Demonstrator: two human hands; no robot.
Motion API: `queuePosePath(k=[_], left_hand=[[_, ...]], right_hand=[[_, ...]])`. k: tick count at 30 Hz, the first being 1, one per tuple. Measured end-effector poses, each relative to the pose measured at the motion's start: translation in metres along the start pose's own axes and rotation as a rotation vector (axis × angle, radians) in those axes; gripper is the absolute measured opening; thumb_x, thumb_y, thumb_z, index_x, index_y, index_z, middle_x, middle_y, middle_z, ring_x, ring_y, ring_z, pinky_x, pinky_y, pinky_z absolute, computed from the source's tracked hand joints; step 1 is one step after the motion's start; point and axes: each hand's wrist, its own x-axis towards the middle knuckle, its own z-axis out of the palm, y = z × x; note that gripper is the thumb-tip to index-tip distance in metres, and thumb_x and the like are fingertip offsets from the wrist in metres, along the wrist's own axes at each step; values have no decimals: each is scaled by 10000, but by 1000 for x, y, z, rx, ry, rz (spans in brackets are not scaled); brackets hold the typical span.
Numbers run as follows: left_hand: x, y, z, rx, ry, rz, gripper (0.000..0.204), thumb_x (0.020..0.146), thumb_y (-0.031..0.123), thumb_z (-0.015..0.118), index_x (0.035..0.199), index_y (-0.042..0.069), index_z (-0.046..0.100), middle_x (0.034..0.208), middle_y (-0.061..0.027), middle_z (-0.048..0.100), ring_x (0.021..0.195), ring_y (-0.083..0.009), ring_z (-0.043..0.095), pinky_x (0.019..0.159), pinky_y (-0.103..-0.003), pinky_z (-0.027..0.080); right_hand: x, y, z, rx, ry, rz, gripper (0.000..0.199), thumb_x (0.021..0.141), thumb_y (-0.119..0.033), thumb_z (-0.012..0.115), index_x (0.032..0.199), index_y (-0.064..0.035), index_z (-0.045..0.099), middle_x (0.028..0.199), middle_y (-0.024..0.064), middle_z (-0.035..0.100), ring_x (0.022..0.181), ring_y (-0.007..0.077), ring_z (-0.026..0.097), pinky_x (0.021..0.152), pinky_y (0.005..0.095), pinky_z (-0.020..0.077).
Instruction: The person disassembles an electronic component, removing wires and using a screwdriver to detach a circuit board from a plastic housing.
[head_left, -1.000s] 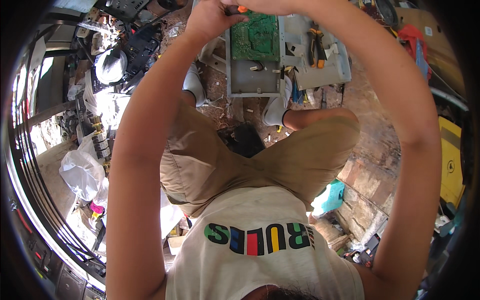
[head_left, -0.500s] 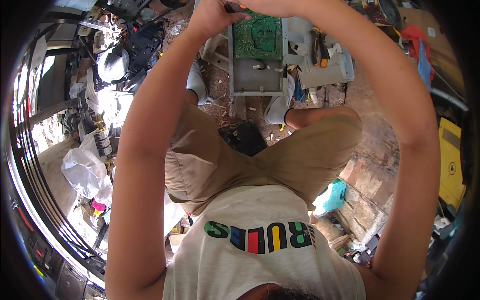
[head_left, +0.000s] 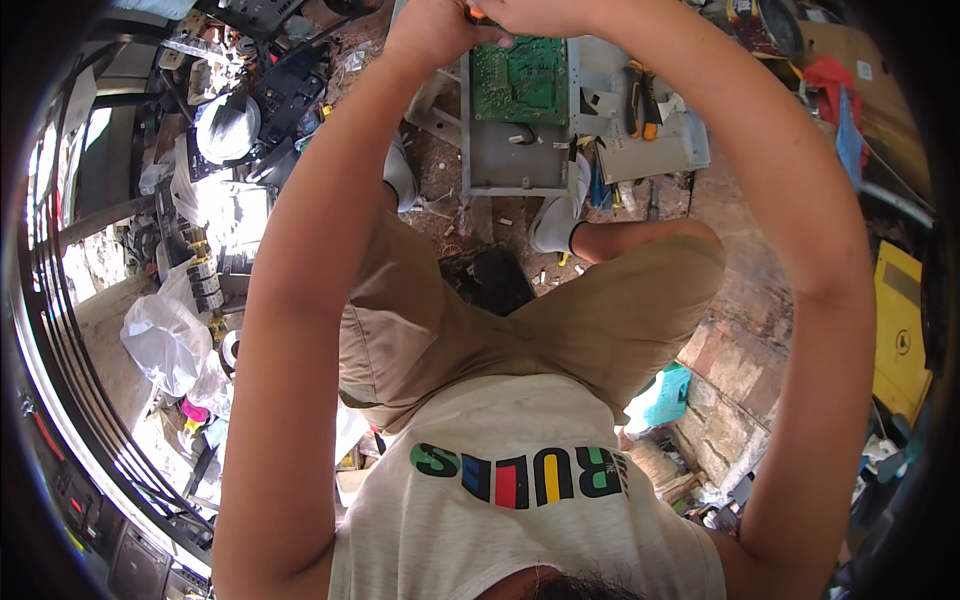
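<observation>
Two hands [head_left: 480,20] closed on orange-handled tool over one green circuit board [head_left: 520,82]; one pliers [head_left: 640,98] nearby.

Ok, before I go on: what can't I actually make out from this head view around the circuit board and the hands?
- Left hand and right hand: fingertips cut off by the top edge, so the grip is unclear.
- Orange thing between the hands: mostly covered by them, too small to identify.
- Green circuit board: top edge hidden under the hands; parts too small to read.
- Pliers on the grey metal chassis: jaws blurred.
</observation>
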Motion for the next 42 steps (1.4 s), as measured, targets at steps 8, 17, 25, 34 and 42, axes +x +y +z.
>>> queuePosePath(k=[8, 17, 25, 34, 42], left_hand=[[5, -20, 11, -333, 177, 406, 208, 740, 176, 756, 935, 107, 735, 877, -103, 727, 822, -307, 696, 742, -397, 540], [-23, -11, -9, 232, -133, -347, 623, 829, 436, 739, 1196, -36, 564, 1071, -179, 661, 945, -318, 651, 838, -440, 523], [-32, -10, 7, -70, -676, -376, 437, 965, 387, 586, 1130, -17, 616, 782, -145, 693, 613, -232, 686, 577, -353, 551], [-24, -17, 8, -26, -455, -394, 419, 929, 376, 621, 1146, 18, 626, 906, -183, 706, 784, -291, 711, 695, -400, 555], [-7, -27, 33, 150, 33, -67, 347, 856, 275, 670, 1160, 108, 660, 1116, -131, 679, 1027, -358, 640, 899, -451, 516]], right_hand=[[-13, 0, 3, 27, 133, -15, 231, 842, -251, 595, 980, -69, 629, 925, 223, 688, 930, 390, 670, 813, 489, 531], [-4, 13, 22, -92, 174, -210, 254, 899, -258, 556, 1010, -34, 599, 1019, 247, 668, 977, 387, 657, 821, 469, 539], [-1, -14, -3, -164, -90, 54, 261, 874, -218, 565, 1068, -45, 592, 994, 211, 649, 951, 394, 649, 830, 481, 526], [-4, -6, -7, -139, 7, 91, 230, 857, -221, 555, 1018, -65, 608, 1008, 229, 632, 947, 417, 642, 821, 484, 527], [-13, -10, -13, -117, 95, 20, 203, 857, -226, 587, 961, -53, 615, 956, 196, 634, 926, 400, 650, 793, 486, 533]])
